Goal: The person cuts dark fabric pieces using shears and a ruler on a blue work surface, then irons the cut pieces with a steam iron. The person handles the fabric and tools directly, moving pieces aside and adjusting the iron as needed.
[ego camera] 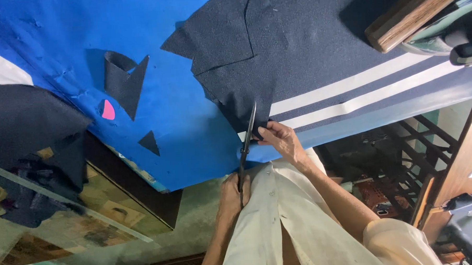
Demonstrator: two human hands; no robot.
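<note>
The scissors (247,148) stand with their long blades pointing away from the person, tips reaching into the dark navy cloth (275,58) at the near edge of the counter (49,29). The left hand (232,192), just below that edge, has its fingers curled shut around the scissor handles. The right hand (280,139) sits just beside the blades, its fingers pressed together and pinching the cloth's near edge right where the blades meet it.

The cloth spreads from that edge up toward the far side of the counter, lying over a blue sheet (173,124) that covers the surface. White stripes (350,94) run across the navy covering to the right of the hands. Out on the blue sheet to the left lie cut scraps: a larger dark piece (124,81), a small dark triangle (150,143), and a small pink chip (108,110). Toward the far right corner rests a wooden block (415,14), touching a pale green object (442,34).
</note>
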